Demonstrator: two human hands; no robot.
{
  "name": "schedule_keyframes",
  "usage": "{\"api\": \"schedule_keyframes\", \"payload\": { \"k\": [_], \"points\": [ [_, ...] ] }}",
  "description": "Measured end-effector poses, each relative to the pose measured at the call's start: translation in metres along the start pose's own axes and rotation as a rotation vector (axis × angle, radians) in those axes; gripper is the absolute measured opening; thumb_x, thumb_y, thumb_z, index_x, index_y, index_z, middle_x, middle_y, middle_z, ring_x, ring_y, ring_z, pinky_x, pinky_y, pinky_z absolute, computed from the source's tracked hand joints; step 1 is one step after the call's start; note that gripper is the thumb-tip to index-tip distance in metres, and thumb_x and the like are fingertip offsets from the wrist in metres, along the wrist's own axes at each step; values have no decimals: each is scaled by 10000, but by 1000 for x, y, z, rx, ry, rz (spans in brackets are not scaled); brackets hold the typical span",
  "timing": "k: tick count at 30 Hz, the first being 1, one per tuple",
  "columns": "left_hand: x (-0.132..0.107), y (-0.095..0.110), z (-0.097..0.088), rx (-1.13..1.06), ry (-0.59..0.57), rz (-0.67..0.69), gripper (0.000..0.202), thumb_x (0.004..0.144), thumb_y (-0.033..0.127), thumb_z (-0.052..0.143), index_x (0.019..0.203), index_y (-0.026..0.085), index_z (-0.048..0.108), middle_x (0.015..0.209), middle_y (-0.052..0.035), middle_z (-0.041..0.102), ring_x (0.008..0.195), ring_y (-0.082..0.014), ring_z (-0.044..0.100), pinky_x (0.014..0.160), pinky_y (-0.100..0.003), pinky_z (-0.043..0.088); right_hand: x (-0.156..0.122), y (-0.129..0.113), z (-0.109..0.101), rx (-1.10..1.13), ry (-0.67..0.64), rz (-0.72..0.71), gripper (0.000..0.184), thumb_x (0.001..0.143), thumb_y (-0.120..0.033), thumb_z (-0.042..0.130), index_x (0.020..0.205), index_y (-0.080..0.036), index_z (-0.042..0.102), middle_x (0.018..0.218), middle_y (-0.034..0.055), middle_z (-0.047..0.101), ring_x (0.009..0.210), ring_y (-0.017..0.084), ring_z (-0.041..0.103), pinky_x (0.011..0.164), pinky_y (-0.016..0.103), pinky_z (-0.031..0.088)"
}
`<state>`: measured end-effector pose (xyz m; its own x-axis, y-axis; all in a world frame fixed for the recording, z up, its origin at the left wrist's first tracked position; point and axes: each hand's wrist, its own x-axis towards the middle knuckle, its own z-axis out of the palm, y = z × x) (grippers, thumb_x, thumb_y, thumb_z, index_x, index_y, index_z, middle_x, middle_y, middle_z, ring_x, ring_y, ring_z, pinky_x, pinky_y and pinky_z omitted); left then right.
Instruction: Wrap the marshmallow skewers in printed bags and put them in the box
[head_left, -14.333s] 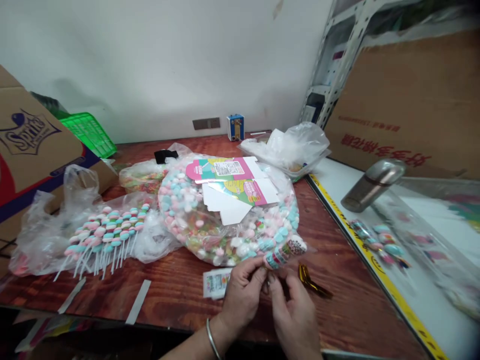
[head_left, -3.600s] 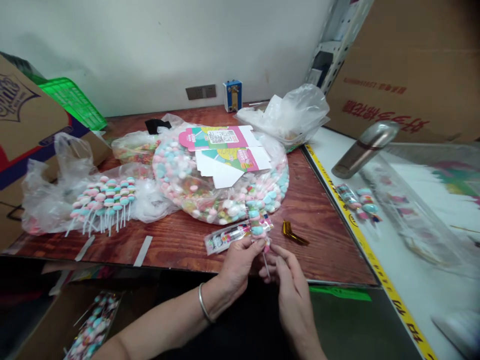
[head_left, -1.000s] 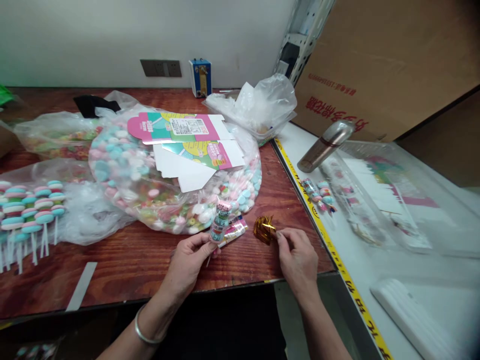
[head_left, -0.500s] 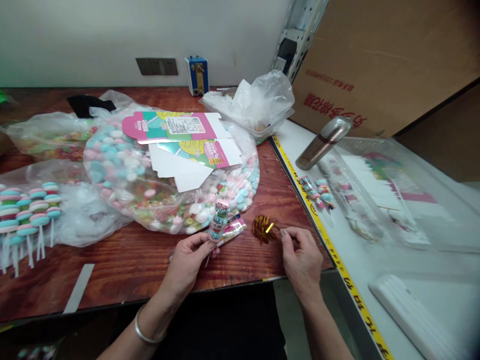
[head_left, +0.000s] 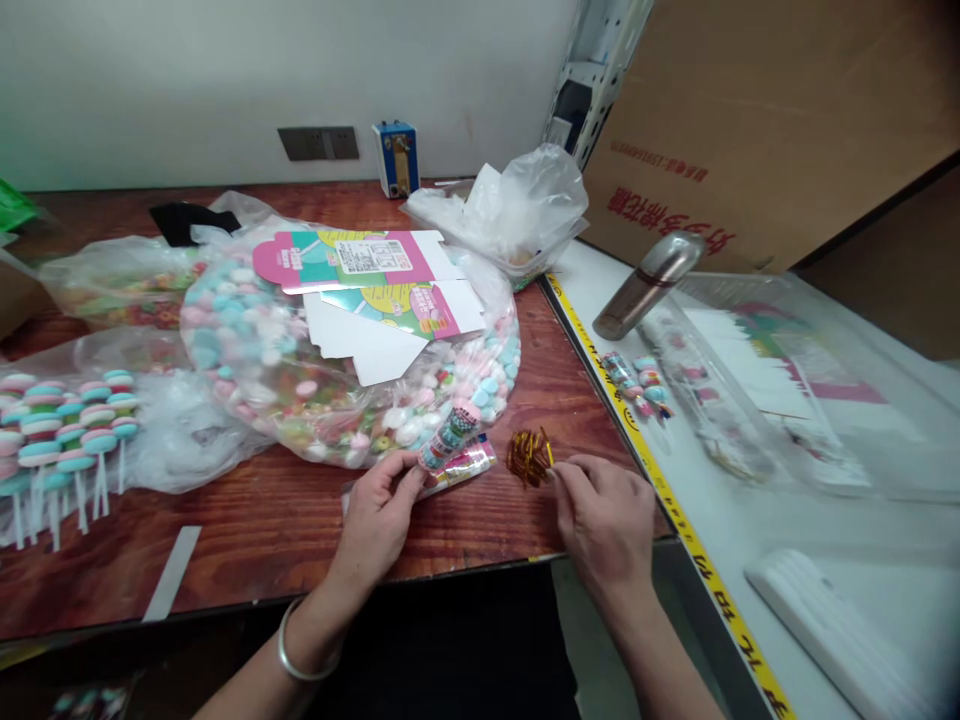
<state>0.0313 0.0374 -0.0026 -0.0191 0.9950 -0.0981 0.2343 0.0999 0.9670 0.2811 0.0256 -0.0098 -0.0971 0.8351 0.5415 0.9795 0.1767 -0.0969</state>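
Candy stick (head_left: 452, 436), wrapped, lower centre of frame, tilted up-right, touching the lower edge of big candy bag (head_left: 247, 350) | left hand (head_left: 379, 512) closed on its lower end | right hand (head_left: 606, 512) fingertips touching gold twist ties (head_left: 528, 456) on wooden table (head_left: 262, 540), right of stick; pinched or loose, cannot tell
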Motion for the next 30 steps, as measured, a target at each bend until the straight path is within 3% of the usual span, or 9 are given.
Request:
{"api": "schedule_keyframes", "payload": {
  "k": [3,6,9,11,13,16,21,30],
  "points": [
    [0,3,-3,123,40,153,166,885,292,540,883,190,672,834,-22,661,802,-160,592,755,-255,455,5,3,-4,159,-14,87,174,919,-261,497,811,-197,617,833,45,648,798,195,590,750,346,374],
    [-1,4,-2,237,88,337,138,879,197,539,854,189,674,877,-35,663,843,-159,602,776,-255,453,8,-6,-13,507,14,334,186,911,-321,516,797,-196,596,799,28,619,763,171,582,709,302,420],
    [-1,6,6,379,78,465,195,891,129,498,897,193,683,845,-42,652,800,-152,603,735,-253,462,7,-37,-23,803,69,621,187,906,-372,542,836,-204,586,699,-15,578,648,131,546,638,254,436],
    [0,9,13,458,68,540,239,898,102,463,953,189,679,825,-50,645,779,-155,604,719,-258,471,4,-66,-25,982,57,723,197,911,-394,540,845,-209,559,597,-53,514,536,103,489,540,216,410],
    [1,13,21,512,62,582,245,910,110,440,981,183,664,833,-63,649,797,-168,612,737,-273,484,1,-91,-23,1097,13,743,212,911,-414,534,857,-208,542,547,-69,480,467,91,446,461,197,373],
    [1,19,27,540,83,558,197,922,149,437,983,172,623,857,-80,662,818,-185,629,758,-295,497,-2,-113,-14,1102,-41,728,248,904,-445,526,868,-201,548,541,-62,490,442,93,437,428,199,362],
    [-4,20,27,493,110,572,253,924,150,444,1154,170,546,992,-102,685,918,-190,648,833,-300,498,-3,-113,-4,986,-96,722,291,887,-477,525,855,-193,578,611,-19,575,487,113,487,478,225,393],
    [-3,20,25,373,58,550,268,929,143,435,1143,182,591,1041,-94,683,1015,-186,630,902,-303,480,-3,-112,1,946,-62,679,286,894,-460,516,843,-188,587,609,-18,578,500,117,489,495,227,390]
  ]
}}
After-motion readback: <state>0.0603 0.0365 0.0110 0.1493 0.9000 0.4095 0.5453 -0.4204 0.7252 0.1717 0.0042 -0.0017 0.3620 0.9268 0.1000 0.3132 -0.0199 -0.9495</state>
